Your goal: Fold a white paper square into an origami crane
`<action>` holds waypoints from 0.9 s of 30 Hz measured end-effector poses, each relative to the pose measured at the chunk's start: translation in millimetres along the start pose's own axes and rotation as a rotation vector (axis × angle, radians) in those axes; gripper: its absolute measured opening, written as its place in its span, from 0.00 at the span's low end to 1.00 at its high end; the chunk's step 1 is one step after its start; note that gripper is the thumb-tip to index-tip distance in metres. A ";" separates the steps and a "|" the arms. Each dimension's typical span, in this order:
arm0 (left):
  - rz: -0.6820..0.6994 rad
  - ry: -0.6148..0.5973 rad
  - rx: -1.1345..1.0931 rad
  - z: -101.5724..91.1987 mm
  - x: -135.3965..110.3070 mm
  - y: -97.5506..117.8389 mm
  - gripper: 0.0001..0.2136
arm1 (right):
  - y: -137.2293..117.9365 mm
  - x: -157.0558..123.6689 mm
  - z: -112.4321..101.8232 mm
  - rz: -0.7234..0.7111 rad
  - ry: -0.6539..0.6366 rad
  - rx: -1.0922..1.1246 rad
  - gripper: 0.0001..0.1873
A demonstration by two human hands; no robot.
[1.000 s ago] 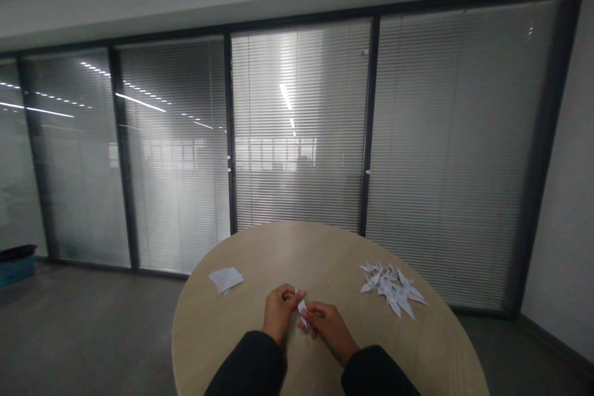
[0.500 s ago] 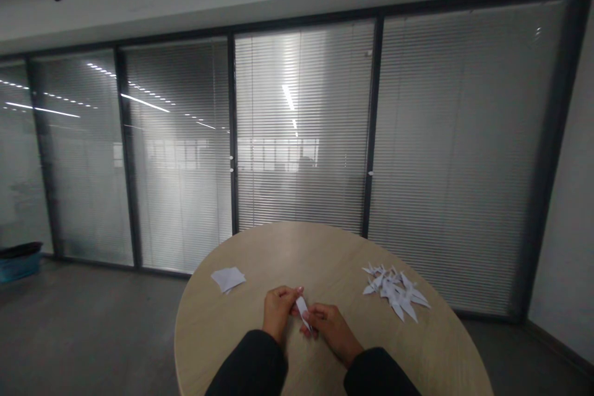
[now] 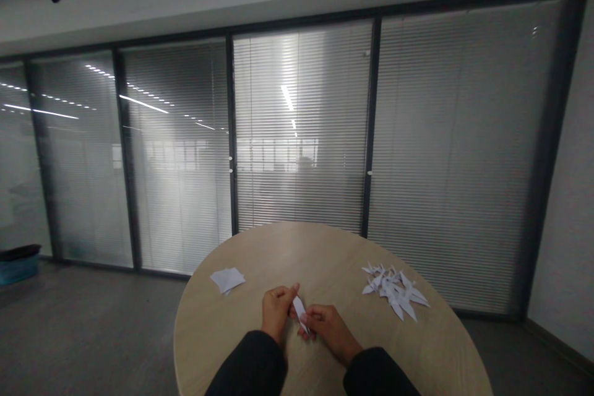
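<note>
Between my two hands is a narrow folded piece of white paper [image 3: 299,307], held above the round wooden table [image 3: 297,247]. My left hand [image 3: 277,309] pinches its upper end between thumb and fingers. The lower end is gripped by my right hand [image 3: 328,326], with the thumb on top and fingertips showing beneath. Off to the left lies a small stack of white paper squares [image 3: 227,280]. A pile of folded white paper cranes [image 3: 394,289] rests on the right side of the table.
Beyond the table runs a glass partition [image 3: 301,136] with blinds and dark frames. A blue bin [image 3: 19,266] with a black top stands on the grey floor at the far left. A white wall [image 3: 566,247] closes off the right side.
The folded paper and my fingertips have shifted slightly to the left, and my left thumb now points up more. Both hands keep hold of the paper.
</note>
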State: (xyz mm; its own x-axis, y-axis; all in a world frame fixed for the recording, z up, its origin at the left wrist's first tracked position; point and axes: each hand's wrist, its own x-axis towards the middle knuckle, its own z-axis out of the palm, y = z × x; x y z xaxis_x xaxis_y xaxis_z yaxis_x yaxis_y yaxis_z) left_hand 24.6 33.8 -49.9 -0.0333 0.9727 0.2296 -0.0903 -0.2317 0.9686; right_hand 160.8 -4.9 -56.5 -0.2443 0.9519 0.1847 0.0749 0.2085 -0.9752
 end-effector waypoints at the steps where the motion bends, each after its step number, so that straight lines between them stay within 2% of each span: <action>1: 0.010 0.006 0.011 0.0 0.5 -1.6 0.24 | 0.4 0.1 0.1 0.005 -0.003 0.003 0.25; 11: 0.079 0.043 0.125 2.2 -4.0 0.4 0.25 | 8.9 2.9 -2.1 0.061 -0.011 0.038 0.26; 15: 0.082 0.063 0.151 1.5 -3.4 3.7 0.24 | 7.7 1.7 0.8 0.056 0.022 0.009 0.27; 18: 0.075 -0.013 0.037 3.5 -2.6 4.8 0.22 | 6.8 1.6 0.4 0.038 0.066 0.004 0.27; 23: -0.012 -0.313 -0.211 9.7 -4.5 2.4 0.21 | 11.7 5.8 -6.3 -0.033 0.166 0.038 0.26; 25: -0.052 -0.350 -0.228 10.1 -4.3 0.3 0.20 | 14.6 7.2 -7.5 -0.031 0.183 0.037 0.26; 27: -0.067 -0.313 -0.228 9.1 -2.9 -1.9 0.19 | 16.2 7.5 -6.9 -0.011 0.177 0.034 0.27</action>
State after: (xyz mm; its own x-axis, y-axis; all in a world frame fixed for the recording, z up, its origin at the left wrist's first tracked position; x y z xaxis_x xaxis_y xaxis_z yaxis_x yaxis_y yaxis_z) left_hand 34.0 31.5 -51.5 0.2822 0.9340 0.2189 -0.3024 -0.1300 0.9443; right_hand 166.8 7.2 -70.1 -0.0703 0.9750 0.2109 0.0397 0.2140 -0.9760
